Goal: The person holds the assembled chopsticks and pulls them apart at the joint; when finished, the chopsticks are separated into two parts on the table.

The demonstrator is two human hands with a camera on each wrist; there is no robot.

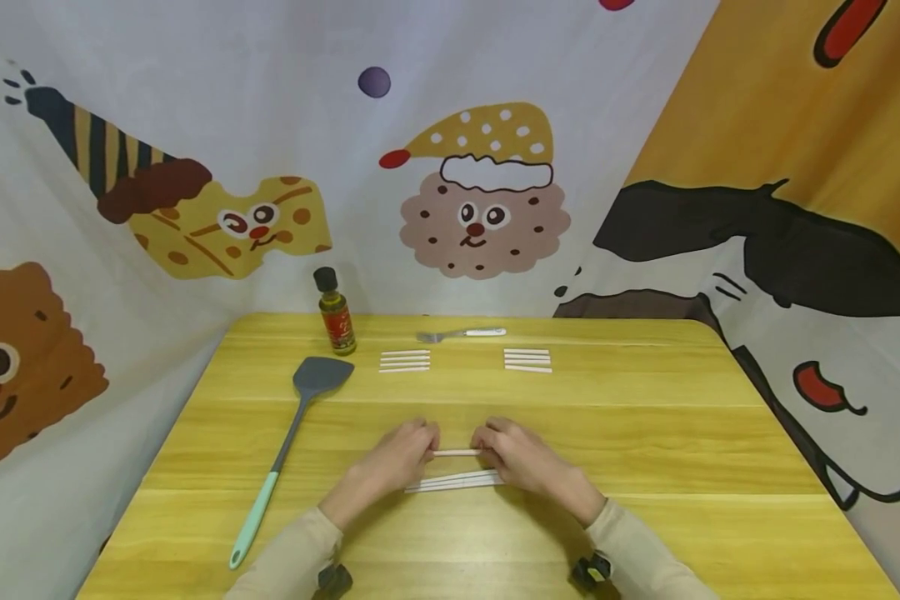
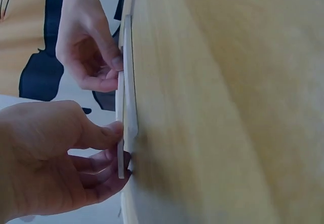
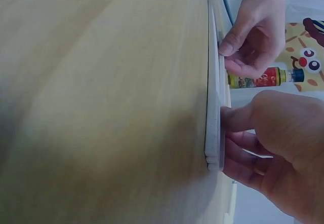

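Observation:
A thin white stick [image 1: 456,452] spans the gap between my two hands, just over the table. At its left end my left hand [image 1: 401,457] pinches it between thumb and fingers, and my right hand [image 1: 522,458] pinches the other end. The left wrist view shows the left thumb [image 2: 112,131] pressed on the stick near its tip. Lying on the table on my side of it are several more white sticks [image 1: 453,482], side by side and slightly slanted. Those sticks [image 3: 212,133] appear close beside the right fingers in the right wrist view.
Farther back lie two groups of shorter-looking white sticks, a left group [image 1: 405,361] and a right group [image 1: 527,360]. Behind them is a fork [image 1: 461,335]. A dark-capped bottle [image 1: 337,321] stands at the back left, and a grey spatula [image 1: 288,442] with a mint handle lies left.

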